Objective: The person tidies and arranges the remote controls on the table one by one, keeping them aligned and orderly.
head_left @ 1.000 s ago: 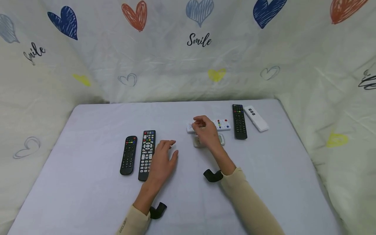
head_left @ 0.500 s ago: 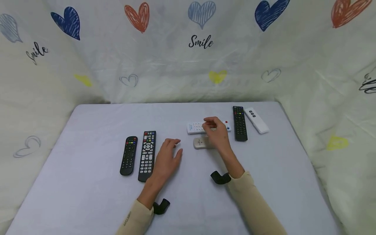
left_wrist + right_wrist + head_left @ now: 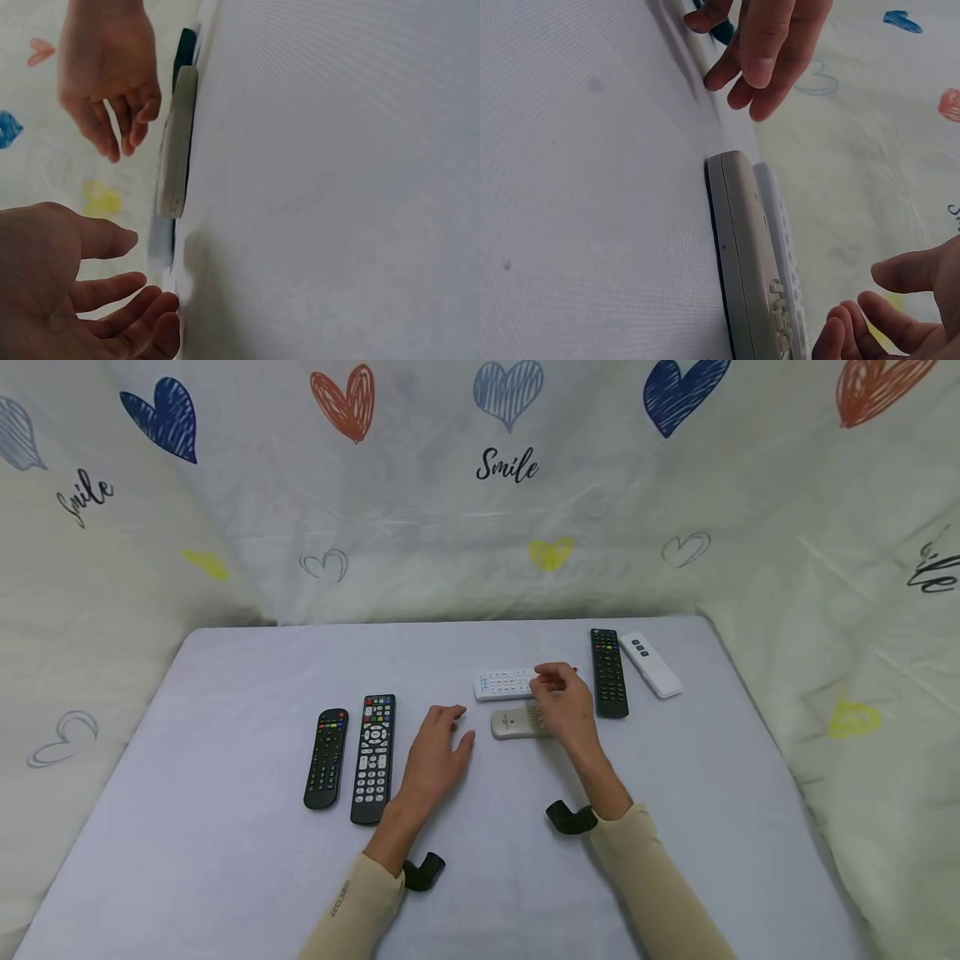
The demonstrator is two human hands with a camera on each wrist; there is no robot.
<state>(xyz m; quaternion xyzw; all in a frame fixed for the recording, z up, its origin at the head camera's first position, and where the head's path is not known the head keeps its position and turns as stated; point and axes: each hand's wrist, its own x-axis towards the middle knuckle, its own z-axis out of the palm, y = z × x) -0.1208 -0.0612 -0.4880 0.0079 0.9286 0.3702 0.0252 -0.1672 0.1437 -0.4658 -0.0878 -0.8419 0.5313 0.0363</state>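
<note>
My right hand (image 3: 568,714) hovers over the right ends of two remote controls, its fingers loosely bent and holding nothing. One is a white remote (image 3: 501,685) with colored buttons; in front of it lies a beige-grey remote (image 3: 512,723), both partly covered by the hand. In the right wrist view the beige-grey remote (image 3: 742,247) lies flat on the cloth, apart from the fingers. My left hand (image 3: 433,758), fingers relaxed and apart, is between these two and a long black remote (image 3: 372,758) with white buttons. Nothing is in its grasp in the left wrist view.
A smaller black remote (image 3: 326,758) lies left of the long one. At the back right, another black remote (image 3: 609,672) lies beside a slim white remote (image 3: 651,665). White cloth covers the table (image 3: 480,877); a curtain (image 3: 420,527) printed with hearts hangs behind it.
My right hand has shifted right, uncovering the left ends of the white and beige-grey remotes. The left hand has edged right and forward. The remotes keep their places.
</note>
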